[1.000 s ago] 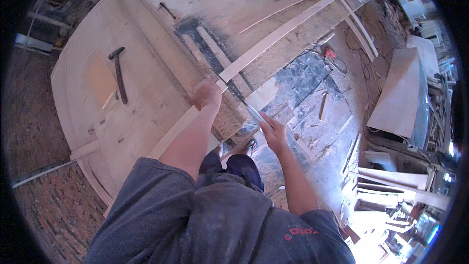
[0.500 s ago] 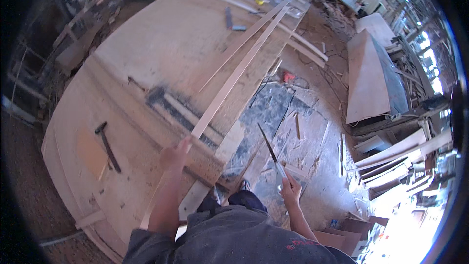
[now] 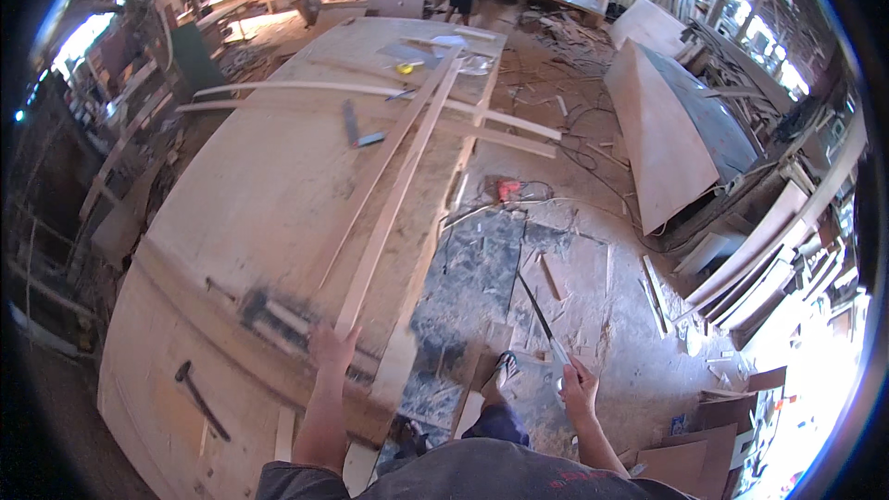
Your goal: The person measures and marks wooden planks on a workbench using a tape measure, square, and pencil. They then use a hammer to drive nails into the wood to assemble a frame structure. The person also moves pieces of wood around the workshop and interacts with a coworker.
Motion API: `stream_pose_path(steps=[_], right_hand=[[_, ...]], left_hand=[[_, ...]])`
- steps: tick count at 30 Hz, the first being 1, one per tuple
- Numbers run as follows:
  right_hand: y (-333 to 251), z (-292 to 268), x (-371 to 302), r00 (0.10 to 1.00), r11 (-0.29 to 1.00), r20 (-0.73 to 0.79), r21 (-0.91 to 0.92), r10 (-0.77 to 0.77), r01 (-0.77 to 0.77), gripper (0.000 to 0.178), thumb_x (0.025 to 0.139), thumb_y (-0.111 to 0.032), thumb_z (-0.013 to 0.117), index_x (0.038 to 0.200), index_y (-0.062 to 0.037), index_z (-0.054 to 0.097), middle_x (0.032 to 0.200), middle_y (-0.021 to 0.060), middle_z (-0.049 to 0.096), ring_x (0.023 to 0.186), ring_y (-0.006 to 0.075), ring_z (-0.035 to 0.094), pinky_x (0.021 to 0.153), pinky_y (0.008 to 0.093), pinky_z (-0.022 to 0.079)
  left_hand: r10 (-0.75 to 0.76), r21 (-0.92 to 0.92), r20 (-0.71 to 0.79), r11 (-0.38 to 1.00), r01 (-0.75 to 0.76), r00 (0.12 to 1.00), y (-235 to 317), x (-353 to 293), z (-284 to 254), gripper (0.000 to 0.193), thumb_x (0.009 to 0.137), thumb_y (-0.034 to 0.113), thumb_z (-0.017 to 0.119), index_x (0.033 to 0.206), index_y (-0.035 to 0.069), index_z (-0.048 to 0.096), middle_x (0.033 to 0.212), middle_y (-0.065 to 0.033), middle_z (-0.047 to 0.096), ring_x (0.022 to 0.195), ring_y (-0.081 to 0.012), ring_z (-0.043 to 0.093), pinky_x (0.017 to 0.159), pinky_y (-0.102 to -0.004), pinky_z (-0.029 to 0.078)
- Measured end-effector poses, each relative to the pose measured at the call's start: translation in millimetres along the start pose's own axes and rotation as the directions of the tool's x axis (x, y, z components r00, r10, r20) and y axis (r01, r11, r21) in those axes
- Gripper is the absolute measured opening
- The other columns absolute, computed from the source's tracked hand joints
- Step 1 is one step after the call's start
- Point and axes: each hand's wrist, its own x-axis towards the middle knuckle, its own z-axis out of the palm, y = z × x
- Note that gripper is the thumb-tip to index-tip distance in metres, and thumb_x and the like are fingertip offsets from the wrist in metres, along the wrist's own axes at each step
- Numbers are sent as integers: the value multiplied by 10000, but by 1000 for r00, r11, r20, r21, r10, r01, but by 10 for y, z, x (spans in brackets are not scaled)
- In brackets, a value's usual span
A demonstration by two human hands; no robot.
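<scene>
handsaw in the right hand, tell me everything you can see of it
The handsaw has a long, narrow, metal-looking blade that tapers to a point, dark toward the tip and paler near the right hand. That hand is closed around its grip, hiding most of it. The blade points forward and slightly left, over the floor and to the right of the wooden tabletop. Nothing appears to touch the blade; its teeth are too small to make out.

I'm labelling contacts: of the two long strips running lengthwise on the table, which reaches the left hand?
The right strip: its near end lies at the left hand, while the left strip stops farther up the table.
</scene>
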Motion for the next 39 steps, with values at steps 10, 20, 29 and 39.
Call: stream_pose_path(steps=[10,20,29,39], right_hand=[[590,-1437,1669,961,986,-269,-167,-57,11,325,967,-171,622,1224,16,687,662,-30,535,494,60,460,439,258,392],[-7,-1724,3500,921,994,-377,-91,-97,67,356,980,-199,627,1259,20,656,614,-23,505,448,61,441,371,253,359],[-420,-1080,4294,890,998,-456,50,-9,36,386,993,-225,614,1268,45,638,556,-20,458,419,71,420,371,264,359],[-974,-584,4975,770,971,-637,201,30,128,408,1012,-258,581,1295,35,608,602,-26,464,441,68,395,414,239,336]], left_hand=[[-170,90,-47,981,174,984,956,264,164,625,850,399,710,1318,36,511,1059,-196,682,985,-418,652,927,-542,458],[-225,-563,176,775,285,958,1973,620,-8,550,674,356,872,1028,26,611,803,-111,622,719,-258,599,682,-407,488],[-213,-119,-29,971,208,977,2429,2374,-140,639,751,464,791,1148,5,593,1272,-257,575,1176,-430,564,942,-508,488],[-253,95,156,966,241,955,1978,3237,752,691,820,354,729,1367,32,456,1291,-164,513,1242,-377,490,1050,-509,380]])
